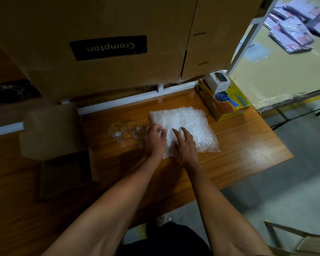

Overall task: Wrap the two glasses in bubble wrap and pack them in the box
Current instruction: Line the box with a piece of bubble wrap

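Note:
Two clear glasses stand upright on the wooden table, one (117, 133) to the left and the other (135, 128) just right of it. A folded pile of bubble wrap (190, 124) lies to their right. My left hand (155, 140) rests at the pile's left edge with its fingers curled onto the wrap. My right hand (184, 145) lies on top of the pile with fingers spread. An open cardboard box (63, 174) with its lid flap raised sits at the left of the table.
A yellow tape-dispenser carton (224, 100) with a small white box (217, 82) on it stands at the table's back right. Large cardboard cartons (107, 47) fill the rack behind. The table edge drops to the floor on the right, with a chair (303, 241) nearby.

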A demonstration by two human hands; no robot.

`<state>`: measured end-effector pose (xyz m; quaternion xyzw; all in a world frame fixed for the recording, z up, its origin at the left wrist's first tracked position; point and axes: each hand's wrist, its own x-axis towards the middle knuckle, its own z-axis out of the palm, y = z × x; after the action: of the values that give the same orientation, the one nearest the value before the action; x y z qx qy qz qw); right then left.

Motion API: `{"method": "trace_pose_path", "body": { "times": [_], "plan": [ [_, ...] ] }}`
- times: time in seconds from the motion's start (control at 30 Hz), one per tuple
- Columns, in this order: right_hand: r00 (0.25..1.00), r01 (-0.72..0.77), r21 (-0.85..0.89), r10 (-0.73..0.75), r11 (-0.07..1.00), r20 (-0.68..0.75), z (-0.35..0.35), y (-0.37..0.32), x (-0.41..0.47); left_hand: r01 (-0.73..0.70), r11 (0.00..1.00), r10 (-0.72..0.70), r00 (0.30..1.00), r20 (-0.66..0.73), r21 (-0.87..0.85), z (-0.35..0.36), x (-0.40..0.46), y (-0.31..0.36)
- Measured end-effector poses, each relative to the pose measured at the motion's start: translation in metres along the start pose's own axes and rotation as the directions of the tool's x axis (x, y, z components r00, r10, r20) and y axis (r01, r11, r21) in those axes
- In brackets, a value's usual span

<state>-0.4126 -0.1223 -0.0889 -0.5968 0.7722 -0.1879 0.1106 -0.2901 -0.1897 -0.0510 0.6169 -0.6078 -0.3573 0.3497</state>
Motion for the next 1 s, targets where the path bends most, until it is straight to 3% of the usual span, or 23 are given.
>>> {"method": "trace_pose_path", "body": {
  "times": [0.17,0.4,0.67,0.87,1.0],
  "plan": [
    [0.999,-0.028,0.051,0.029,0.998,-0.032,-0.002,-0.001,0.003,-0.006,1.0,0.006,0.994,0.11,-0.005,0.004,-0.004,0.004],
    [0.995,-0.009,0.13,0.022,0.991,-0.102,-0.007,0.002,0.005,0.142,0.989,-0.131,0.969,0.209,-0.036,0.002,0.004,0.016],
    [0.928,-0.033,0.248,0.122,0.968,-0.351,-0.034,-0.01,0.01,0.043,0.988,0.004,0.953,0.304,-0.148,-0.039,0.022,0.04],
    [0.967,-0.025,0.42,0.128,0.907,-0.219,-0.064,-0.033,0.03,-0.043,0.991,0.105,0.85,0.515,-0.13,-0.099,0.044,0.059],
    [0.986,-0.141,0.569,0.063,0.811,0.154,-0.096,-0.068,0.041,-0.109,0.989,0.149,0.785,0.602,-0.103,-0.14,0.056,0.072]
  ]
}}
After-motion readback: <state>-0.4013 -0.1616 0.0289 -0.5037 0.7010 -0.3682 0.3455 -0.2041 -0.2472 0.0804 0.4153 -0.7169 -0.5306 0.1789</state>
